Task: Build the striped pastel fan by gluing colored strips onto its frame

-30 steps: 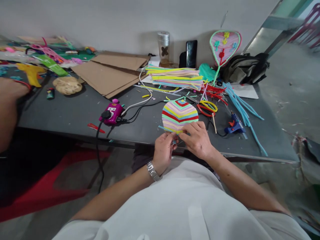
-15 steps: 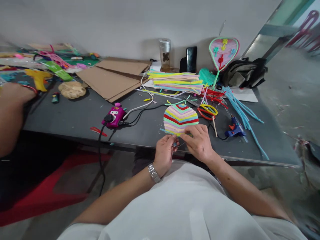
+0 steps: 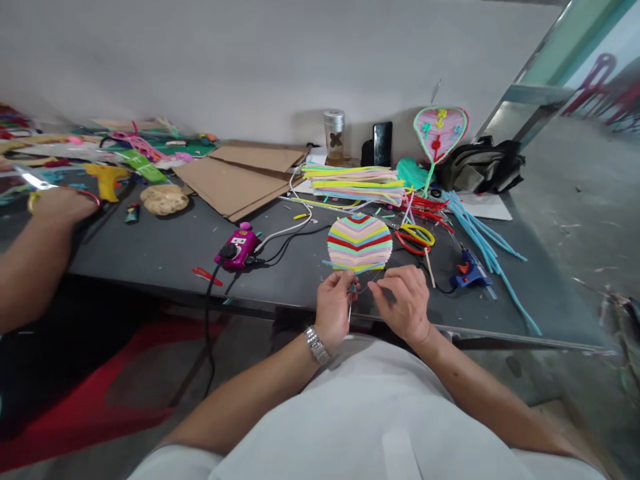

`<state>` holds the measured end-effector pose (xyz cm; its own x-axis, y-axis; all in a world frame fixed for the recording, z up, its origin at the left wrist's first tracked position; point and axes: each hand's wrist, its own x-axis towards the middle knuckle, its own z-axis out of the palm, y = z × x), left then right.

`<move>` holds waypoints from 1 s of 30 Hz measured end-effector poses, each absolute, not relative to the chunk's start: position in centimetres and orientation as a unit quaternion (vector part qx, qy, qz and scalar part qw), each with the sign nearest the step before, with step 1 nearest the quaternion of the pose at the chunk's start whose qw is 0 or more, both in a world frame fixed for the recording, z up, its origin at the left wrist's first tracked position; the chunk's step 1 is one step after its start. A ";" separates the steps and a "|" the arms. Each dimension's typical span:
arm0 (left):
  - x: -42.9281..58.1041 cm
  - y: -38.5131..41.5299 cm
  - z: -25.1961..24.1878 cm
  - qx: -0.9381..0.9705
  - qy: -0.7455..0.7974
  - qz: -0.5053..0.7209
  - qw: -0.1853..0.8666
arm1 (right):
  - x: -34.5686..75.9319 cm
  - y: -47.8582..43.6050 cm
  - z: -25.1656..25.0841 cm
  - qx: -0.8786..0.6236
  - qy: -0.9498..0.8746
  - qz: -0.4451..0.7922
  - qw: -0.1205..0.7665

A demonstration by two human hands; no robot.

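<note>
A round fan face (image 3: 359,242) of striped, coloured pipe cleaners lies on the dark table (image 3: 165,243) just beyond my hands. My left hand (image 3: 334,309), with a metal watch on its wrist, is closed in a pinch on a thin stick or wire at the fan's lower edge. My right hand (image 3: 403,303) is also closed, its fingertips pinching the same thin piece close beside the left. What exactly they hold is too small to name.
A stack of pipe cleaners (image 3: 356,182), red and yellow loops (image 3: 415,237), a blue glue gun (image 3: 466,270), blue pipe cleaners (image 3: 487,237), a purple power strip (image 3: 239,247), cardboard (image 3: 240,175), a finished fan (image 3: 439,130), a phone and a jar. Another person's arm (image 3: 40,247) at left.
My hands have drawn back from the fan's lower edge toward my body, pinching a thin piece. The view has tilted up; the other person's hand moved farther onto the table.
</note>
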<state>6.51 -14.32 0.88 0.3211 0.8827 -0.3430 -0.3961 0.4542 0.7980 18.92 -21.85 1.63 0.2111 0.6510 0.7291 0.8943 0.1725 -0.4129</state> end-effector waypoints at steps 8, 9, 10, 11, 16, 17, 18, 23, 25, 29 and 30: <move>7.3 -15.6 1.0 0.333 0.384 0.432 0.745 | 16.9 -20.6 1.2 -0.567 -0.229 0.359 0.705; 7.3 -15.8 0.9 0.334 0.387 0.427 0.746 | 17.0 -20.3 1.4 -0.553 -0.213 0.366 0.717; 7.3 -15.8 0.8 0.335 0.391 0.422 0.747 | 17.1 -20.0 1.6 -0.546 -0.202 0.372 0.723; 7.2 -15.8 0.7 0.336 0.395 0.414 0.748 | 17.2 -19.7 1.7 -0.546 -0.195 0.380 0.721; 5.7 -14.7 0.9 0.349 0.406 0.339 0.774 | 17.7 -18.8 1.3 -0.565 -0.156 0.445 0.677; 5.0 -14.4 1.0 0.358 0.405 0.314 0.780 | 17.8 -18.7 1.2 -0.567 -0.149 0.457 0.669; 4.2 -14.1 1.2 0.369 0.404 0.289 0.786 | 17.9 -18.6 1.1 -0.569 -0.142 0.467 0.662; -0.4 -12.3 2.2 0.566 0.428 0.236 0.664 | 18.4 -18.2 0.9 -0.581 -0.128 0.497 0.632; -1.0 -11.5 2.3 0.715 0.405 0.307 0.481 | 18.5 -18.1 0.8 -0.591 -0.128 0.502 0.618; 0.8 -9.7 1.3 0.855 0.264 0.326 0.305 | 18.4 -17.9 0.5 -0.607 -0.135 0.501 0.602; 1.6 -9.4 0.9 0.871 0.246 0.306 0.295 | 18.4 -17.9 0.4 -0.612 -0.137 0.499 0.598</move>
<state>1.55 -9.36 0.86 0.6915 0.6089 0.3887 0.2474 -0.7052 0.6645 18.36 -17.89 0.39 0.4648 0.7642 -0.4471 -0.4300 -0.2465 -0.8685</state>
